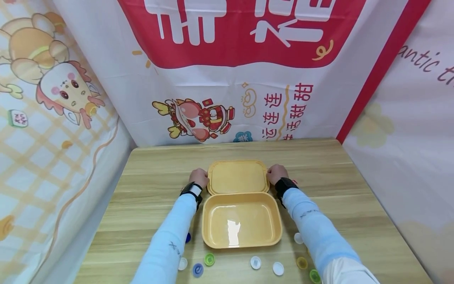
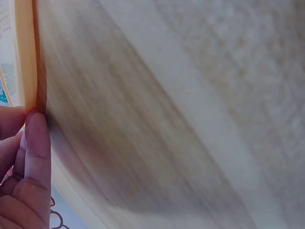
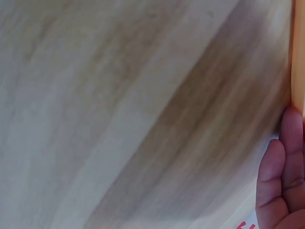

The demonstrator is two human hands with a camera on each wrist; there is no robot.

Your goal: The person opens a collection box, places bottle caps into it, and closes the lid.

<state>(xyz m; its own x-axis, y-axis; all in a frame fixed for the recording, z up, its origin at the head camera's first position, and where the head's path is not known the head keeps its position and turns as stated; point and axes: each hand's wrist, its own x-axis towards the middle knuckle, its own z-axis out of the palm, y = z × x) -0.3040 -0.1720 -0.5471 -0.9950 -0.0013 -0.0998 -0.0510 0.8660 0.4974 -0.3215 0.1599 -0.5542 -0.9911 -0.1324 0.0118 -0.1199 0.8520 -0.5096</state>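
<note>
A flat yellow lid lies behind an open yellow plastic box, its front edge meeting the box's back rim. At the lid's left end, my left hand pinches the edge; the left wrist view has the lid edge between thumb and fingers. My right hand holds the opposite end, with fingertips against the lid edge in the right wrist view; its thumb is hidden there. The box has rounded corners and bare shiny insides.
Several round caps lie along the front: a green cap, a blue cap, a white cap and a yellow cap. Some are partly behind the sleeves. Printed cloth hangs behind the wooden table and at both sides.
</note>
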